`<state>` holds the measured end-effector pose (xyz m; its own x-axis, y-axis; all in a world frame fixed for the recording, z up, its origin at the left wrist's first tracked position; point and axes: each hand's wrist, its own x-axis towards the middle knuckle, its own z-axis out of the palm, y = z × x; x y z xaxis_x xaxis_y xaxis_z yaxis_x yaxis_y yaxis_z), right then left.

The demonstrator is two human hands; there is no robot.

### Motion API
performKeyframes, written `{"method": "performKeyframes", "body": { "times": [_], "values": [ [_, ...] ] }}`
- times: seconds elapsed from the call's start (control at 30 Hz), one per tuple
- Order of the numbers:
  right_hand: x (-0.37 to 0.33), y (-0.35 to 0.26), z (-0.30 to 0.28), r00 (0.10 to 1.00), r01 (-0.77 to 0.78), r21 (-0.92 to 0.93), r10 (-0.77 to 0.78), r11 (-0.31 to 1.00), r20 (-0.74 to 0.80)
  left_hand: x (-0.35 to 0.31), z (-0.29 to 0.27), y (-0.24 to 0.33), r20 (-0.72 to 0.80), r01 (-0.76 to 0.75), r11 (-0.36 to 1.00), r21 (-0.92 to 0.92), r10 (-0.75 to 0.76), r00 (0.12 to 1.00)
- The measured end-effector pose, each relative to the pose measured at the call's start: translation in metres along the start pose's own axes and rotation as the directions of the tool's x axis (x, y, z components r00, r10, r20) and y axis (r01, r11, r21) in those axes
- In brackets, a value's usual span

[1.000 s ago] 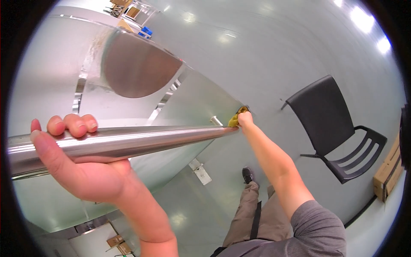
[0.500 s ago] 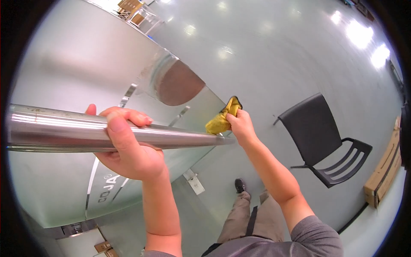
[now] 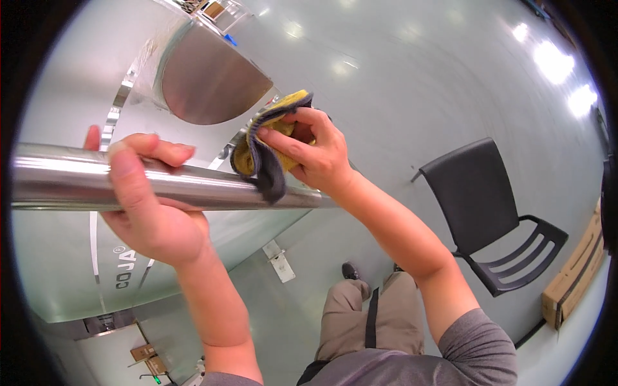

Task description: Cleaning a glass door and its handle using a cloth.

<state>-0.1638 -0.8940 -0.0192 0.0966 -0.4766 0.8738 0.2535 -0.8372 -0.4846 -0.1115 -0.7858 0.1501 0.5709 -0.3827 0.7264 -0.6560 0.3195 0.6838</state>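
A long, round steel bar handle [image 3: 222, 188] runs from the left edge toward the middle, in front of a frosted glass door [image 3: 212, 248]. My left hand [image 3: 154, 215] is wrapped round its nearer part, thumb across the front and fingertips showing over the top. Farther along, my right hand [image 3: 318, 151] pinches a bunched yellow and dark grey cloth [image 3: 261, 157] between thumb and fingers. The cloth's lower dark fold hangs at the bar and overlaps it. Above the bar, a half-round metal plate [image 3: 212, 77] sits on the glass.
On the grey floor to the right stands a black chair [image 3: 470, 193] with a slatted seat. A long cardboard box [image 3: 573, 276] lies along the wall beyond it. A small metal floor plate [image 3: 279, 260] is by the door's lower edge. My shoe [image 3: 350, 270] shows below.
The view has shifted relative to the door. My right hand has come nearer along the bar, toward my left hand, and the cloth has turned, showing its grey side. My left hand keeps its hold.
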Motion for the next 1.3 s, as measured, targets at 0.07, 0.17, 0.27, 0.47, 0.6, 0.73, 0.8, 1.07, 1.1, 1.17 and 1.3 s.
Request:
{"method": "performKeyframes", "body": {
  "times": [0.07,0.17,0.27,0.47,0.6,0.73,0.8,1.07,1.1,1.17,1.3],
  "values": [
    [-0.017,0.022,0.012,0.989,0.129,-0.171,-0.139,0.977,-0.046,-0.011,0.001,-0.008,0.01,-0.008,0.999,-0.036,0.008,1.0],
    [-0.048,0.038,0.003,0.965,0.235,-0.284,-0.258,0.93,-0.048,-0.016,0.0,-0.012,0.046,-0.019,0.997,-0.075,0.023,0.999],
    [-0.081,0.054,0.008,0.961,0.25,-0.299,-0.273,0.921,-0.038,-0.02,-0.002,-0.013,0.007,-0.053,0.988,0.143,0.053,0.999],
    [-0.125,0.079,0.005,0.967,0.233,-0.334,-0.253,0.913,-0.018,-0.068,-0.013,-0.079,0.144,-0.057,0.998,0.024,0.053,0.988],
    [-0.138,0.089,0.007,0.944,0.287,-0.328,-0.325,0.9,-0.064,-0.079,-0.013,-0.083,0.082,0.022,0.998,0.063,-0.027,0.996],
    [-0.165,0.106,0.011,0.931,0.303,-0.269,-0.344,0.914,-0.12,-0.09,-0.009,-0.094,0.086,-0.254,0.965,-0.067,0.259,0.962],
    [-0.192,0.123,0.004,0.93,0.319,-0.287,-0.356,0.903,-0.087,-0.095,-0.039,-0.115,0.074,-0.259,0.964,-0.064,0.263,0.962],
    [-0.349,0.191,-0.003,0.965,0.262,-0.296,-0.257,0.919,0.055,-0.124,-0.078,-0.189,0.06,-0.294,0.956,-0.006,0.294,0.954],
    [-0.373,0.211,-0.016,0.973,0.232,-0.343,-0.214,0.91,0.091,-0.157,-0.044,-0.2,0.053,-0.28,0.959,-0.035,0.281,0.958],
    [-0.413,0.231,-0.024,0.977,0.204,-0.364,-0.168,0.909,0.127,-0.171,-0.033,-0.204,0.072,-0.271,0.962,-0.038,0.274,0.959],
    [-0.484,0.239,-0.021,0.939,0.09,-0.291,0.016,0.953,0.343,-0.147,-0.051,-0.194,0.128,-0.252,0.968,-0.003,0.25,0.96]
  ]
}}
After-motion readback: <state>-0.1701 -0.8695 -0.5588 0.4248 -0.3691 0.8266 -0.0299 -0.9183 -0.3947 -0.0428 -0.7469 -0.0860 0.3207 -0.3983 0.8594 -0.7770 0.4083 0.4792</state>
